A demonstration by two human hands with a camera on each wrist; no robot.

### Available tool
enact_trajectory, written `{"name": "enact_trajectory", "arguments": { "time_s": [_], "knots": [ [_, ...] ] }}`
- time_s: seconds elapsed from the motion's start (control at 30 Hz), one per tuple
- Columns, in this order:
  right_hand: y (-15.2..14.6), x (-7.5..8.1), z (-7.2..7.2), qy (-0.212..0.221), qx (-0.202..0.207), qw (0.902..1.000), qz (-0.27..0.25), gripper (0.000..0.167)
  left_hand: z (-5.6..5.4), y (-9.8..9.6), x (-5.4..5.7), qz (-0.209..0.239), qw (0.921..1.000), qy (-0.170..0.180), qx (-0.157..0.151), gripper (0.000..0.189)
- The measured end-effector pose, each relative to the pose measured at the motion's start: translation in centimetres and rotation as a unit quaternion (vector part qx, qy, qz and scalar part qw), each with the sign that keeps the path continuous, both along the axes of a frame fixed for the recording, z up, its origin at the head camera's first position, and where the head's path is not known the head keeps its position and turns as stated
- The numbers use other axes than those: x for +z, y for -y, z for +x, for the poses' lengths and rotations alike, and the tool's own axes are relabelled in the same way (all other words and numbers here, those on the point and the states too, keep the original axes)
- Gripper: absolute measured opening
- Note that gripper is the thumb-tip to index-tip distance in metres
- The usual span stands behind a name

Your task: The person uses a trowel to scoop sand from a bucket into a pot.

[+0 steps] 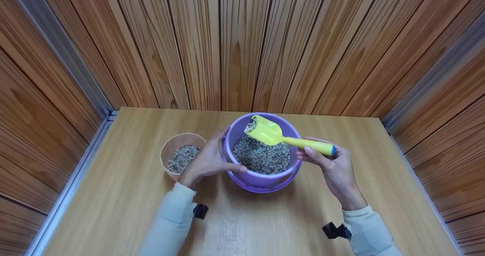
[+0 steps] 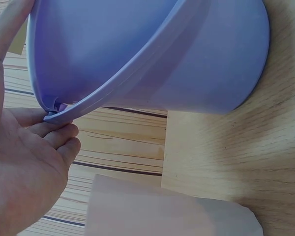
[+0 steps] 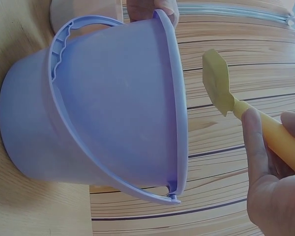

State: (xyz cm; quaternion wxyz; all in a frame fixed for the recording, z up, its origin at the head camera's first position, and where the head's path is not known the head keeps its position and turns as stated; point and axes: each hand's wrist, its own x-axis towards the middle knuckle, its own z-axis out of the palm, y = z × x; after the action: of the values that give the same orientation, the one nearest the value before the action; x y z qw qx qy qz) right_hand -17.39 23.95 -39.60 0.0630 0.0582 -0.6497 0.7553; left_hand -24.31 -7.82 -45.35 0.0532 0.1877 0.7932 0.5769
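A purple bucket point(image 1: 265, 178) with grey gravel point(image 1: 261, 159) inside stands on the table. My left hand point(image 1: 210, 157) grips its left side, thumb along the rim and fingers by the handle's hinge, as the left wrist view also shows. Above the bucket's opening my right hand point(image 1: 335, 168) holds a yellow toy shovel point(image 1: 267, 131) by its handle. A little gravel clings to the shovel's tip, and its blade points left. The bucket's handle point(image 3: 83, 142) hangs down along the near side.
Left of the bucket, partly behind my left hand, is a tan pot point(image 1: 170, 149) holding similar gravel. The wooden table point(image 1: 125, 195) meets plank-patterned walls point(image 1: 242, 47) at the back and sides. Black wrist devices point(image 1: 201, 211) are worn at both sleeves.
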Motion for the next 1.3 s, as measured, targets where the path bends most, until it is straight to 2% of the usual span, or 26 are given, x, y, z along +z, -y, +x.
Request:
{"name": "enact_trajectory", "arguments": {
  "time_s": [0.1, 0.23, 0.37, 0.5, 0.67, 0.83, 0.97, 1.07, 1.3],
  "knots": [
    [0.0, 0.0, 0.0, -0.005, 0.003, 1.0000, -0.004, 0.032, 0.3, 0.2, 0.2, 0.004, 0.9999, 0.008, 0.008, 0.134],
    [-0.1, 0.1, 0.1, -0.008, 0.005, 1.0000, -0.002, 0.031, 0.8, 1.2, 0.8, -0.022, 0.9993, 0.018, 0.026, 0.138],
    [-0.1, 0.2, 0.1, -0.004, 0.002, 1.0000, -0.003, 0.031, 1.1, 2.9, 1.3, -0.056, 0.9978, -0.016, 0.033, 0.138],
    [-0.1, 0.3, 0.1, -0.001, 0.003, 1.0000, -0.006, 0.032, 1.3, 5.0, 1.5, -0.078, 0.9942, -0.052, 0.053, 0.135],
    [-0.1, 0.3, 0.2, 0.003, 0.004, 0.9999, -0.009, 0.033, 1.6, 7.7, 1.2, -0.104, 0.9898, -0.044, 0.088, 0.133],
    [0.0, 0.3, 0.1, 0.000, 0.003, 0.9999, -0.010, 0.032, 2.0, 10.2, 0.3, -0.135, 0.9843, -0.022, 0.111, 0.136],
    [0.0, 0.3, 0.0, -0.011, 0.009, 0.9998, -0.014, 0.030, 2.4, 11.6, -0.6, -0.143, 0.9822, 0.006, 0.122, 0.138],
    [0.1, 0.3, 0.0, -0.018, 0.014, 0.9996, -0.017, 0.030, 2.7, 12.3, -1.3, -0.142, 0.9808, 0.032, 0.130, 0.138],
    [0.6, 0.5, 0.0, -0.010, 0.015, 0.9998, -0.012, 0.032, 2.8, 13.1, -2.9, -0.139, 0.9786, 0.065, 0.137, 0.140]
  ]
}}
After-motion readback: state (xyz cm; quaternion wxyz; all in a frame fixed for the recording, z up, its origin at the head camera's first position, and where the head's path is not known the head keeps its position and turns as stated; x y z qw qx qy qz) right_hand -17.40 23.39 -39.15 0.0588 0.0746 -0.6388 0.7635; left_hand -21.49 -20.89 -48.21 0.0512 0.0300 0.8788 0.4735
